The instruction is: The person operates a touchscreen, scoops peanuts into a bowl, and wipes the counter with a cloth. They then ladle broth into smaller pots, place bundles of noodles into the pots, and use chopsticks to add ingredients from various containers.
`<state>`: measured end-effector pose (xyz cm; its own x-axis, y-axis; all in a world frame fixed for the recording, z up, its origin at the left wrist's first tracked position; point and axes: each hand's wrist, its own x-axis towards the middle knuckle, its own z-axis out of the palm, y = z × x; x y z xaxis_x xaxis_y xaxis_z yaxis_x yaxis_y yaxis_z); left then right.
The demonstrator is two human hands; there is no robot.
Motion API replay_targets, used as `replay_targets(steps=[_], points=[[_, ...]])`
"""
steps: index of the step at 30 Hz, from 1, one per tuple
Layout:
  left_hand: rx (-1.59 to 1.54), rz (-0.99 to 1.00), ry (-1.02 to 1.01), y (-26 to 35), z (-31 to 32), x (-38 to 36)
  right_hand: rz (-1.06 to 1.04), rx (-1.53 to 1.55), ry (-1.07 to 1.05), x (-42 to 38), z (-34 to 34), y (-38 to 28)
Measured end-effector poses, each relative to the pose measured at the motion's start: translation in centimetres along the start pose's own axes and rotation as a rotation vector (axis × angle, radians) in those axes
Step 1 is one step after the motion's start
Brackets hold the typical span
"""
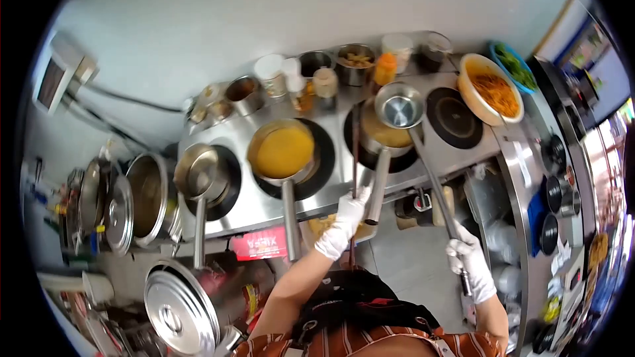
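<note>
My left hand (345,221), in a white glove, is closed around long dark chopsticks (356,152) that reach up to the left rim of a saucepan (391,150). That saucepan's handle (379,188) runs close beside my left fingers. My right hand (471,263), also gloved, grips the dark end of a ladle's (431,173) long handle. The ladle's round metal bowl overlaps the back of the saucepan in this view and hides part of its yellowish contents. To the left, another saucepan (286,178) holds yellow liquid on its own hob plate.
A third saucepan (180,178) stands at the left. Along the back are jars, metal pots and an orange-topped bottle (385,69). A cream bowl (471,100) of orange shreds and a blue basket (495,49) of greens stand back right. Stacked lids (173,317) lie lower left.
</note>
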<state>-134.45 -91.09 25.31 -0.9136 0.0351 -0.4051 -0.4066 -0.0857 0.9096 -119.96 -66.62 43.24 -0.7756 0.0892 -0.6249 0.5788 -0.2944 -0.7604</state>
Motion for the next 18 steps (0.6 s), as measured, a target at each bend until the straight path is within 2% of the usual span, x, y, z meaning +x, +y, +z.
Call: replay_targets(steps=[1, 2, 4, 6, 7, 8, 10, 12, 13, 16, 18], points=[[-0.007, -0.039, 0.025, 1.4, -1.3, -1.8, -0.017, 0.01, -0.055, -0.2, 0.4, -0.4], [-0.13, 0.016, 0.034, 2.6, -2.6, -4.0, -0.029, 0.02, -0.113, -0.4, 1.0, -0.7], [-0.208, 0.007, 0.002, 8.9, -6.8, -9.5, -0.061, 0.036, -0.259, -0.2, 2.7, -1.0], [-0.21, 0.18, 0.069, 11.6, -12.6, -12.9, -0.012, 0.042, -0.361, 0.1, 5.2, -1.0], [-0.145, 0.203, 0.177, 13.6, -16.0, -14.8, 0.026, 0.024, -0.425, 0.0, 7.3, -1.3], [-0.115, 0.146, 0.333, 14.3, -19.8, -15.8, 0.066, 0.0, -0.499, 0.3, 9.8, -1.5], [-0.052, 0.33, 0.613, 14.3, -28.0, -16.8, 0.15, -0.058, -0.639, 1.5, 14.2, -1.2], [-0.038, 0.311, 0.865, 12.6, -37.7, -17.8, 0.237, -0.132, -0.697, 2.3, 20.1, -0.8], [0.074, 0.374, 0.986, 13.4, -41.4, -18.3, 0.268, -0.171, -0.739, 2.3, 23.5, -0.7], [-0.012, 0.398, 1.138, 12.0, -55.1, -19.2, 0.293, -0.264, -0.837, 3.7, 32.2, 0.4], [0.152, 0.369, 1.326, 9.3, -64.6, -18.5, 0.291, -0.316, -0.878, 4.2, 37.5, 1.1]])
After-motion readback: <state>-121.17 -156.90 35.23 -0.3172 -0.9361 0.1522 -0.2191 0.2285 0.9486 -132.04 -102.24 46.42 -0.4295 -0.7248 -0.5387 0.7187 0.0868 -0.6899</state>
